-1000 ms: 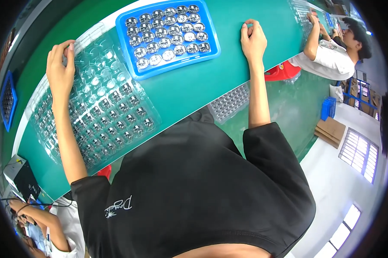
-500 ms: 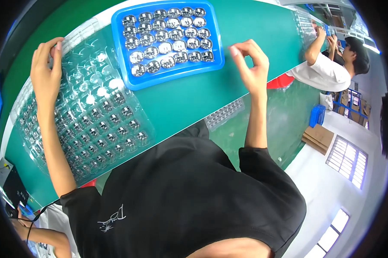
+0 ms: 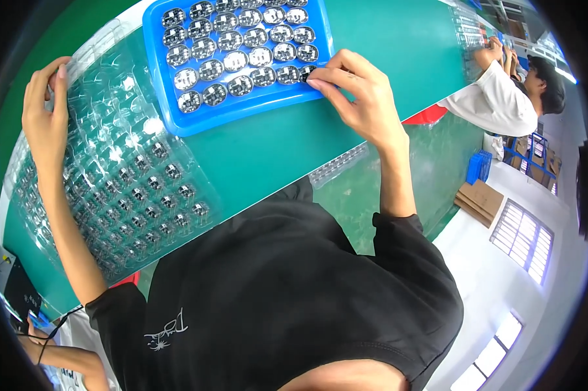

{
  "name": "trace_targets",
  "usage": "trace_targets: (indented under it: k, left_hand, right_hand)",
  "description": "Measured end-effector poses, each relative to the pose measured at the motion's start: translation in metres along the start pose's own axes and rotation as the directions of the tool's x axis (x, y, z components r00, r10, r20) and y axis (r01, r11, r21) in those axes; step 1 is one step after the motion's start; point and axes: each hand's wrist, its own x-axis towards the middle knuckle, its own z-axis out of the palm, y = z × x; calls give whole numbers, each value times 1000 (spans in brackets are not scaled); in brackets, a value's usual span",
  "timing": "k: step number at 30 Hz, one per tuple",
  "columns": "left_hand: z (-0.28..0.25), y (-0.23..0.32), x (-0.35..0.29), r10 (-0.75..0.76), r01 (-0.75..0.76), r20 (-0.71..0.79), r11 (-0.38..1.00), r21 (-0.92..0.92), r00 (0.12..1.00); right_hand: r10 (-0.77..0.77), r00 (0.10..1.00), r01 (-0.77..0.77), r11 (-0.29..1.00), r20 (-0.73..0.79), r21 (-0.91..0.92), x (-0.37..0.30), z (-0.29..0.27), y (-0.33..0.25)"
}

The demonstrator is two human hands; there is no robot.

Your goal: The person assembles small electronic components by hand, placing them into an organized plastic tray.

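The right hand [image 3: 362, 98] is reaching across the green table [image 3: 372, 39] and pinching at the near right corner of the blue tray [image 3: 242, 114], its fingertips [image 3: 315, 81] closing on one small round dark part [image 3: 305, 70] at the end of the tray's nearest full row. Whether the part is actually being lifted or only touched is too small to tell. The rest of the round parts are lying just left of and beyond that pinch, row on row, with the tray's long axis running away to the left of the fingers. The left hand [image 3: 45, 114] is gripping the far edge of the clear blister sheet [image 3: 121, 182], fingers curled over it, well apart from the tray's corner. The sheet's filled pockets are lying nearer the body than that grip; the right hand is much the closer to the tray
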Motion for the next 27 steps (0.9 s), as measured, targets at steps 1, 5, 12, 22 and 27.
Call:
trace_targets:
  k: [1,5,12,22,27]
  left_hand:
    - [1,0,1,7,-7,1,1000,-12,1000]
    - [2,6,0,9,-9,-20,1000,-19,1000]
    - [-1,0,0,-19,18,27,1000,22,999]
    - [1,4,1,43,-43,-10,999,20,999]
    - [-1,3,-1,-17,14,41,998,66,999]
  right_hand:
    - [1,1000,-1,1000,9,-26,1,0,-1]
    - [2,1000,-3,999,-8,-51,0,4,-2]
    - [-5,998,0,997,-67,-73,-2,11,-1]
    - [146,978,-123,981,-152,151,-4,1,-1]
    - [-11,992,20,997,-125,71,-2,-2,7]
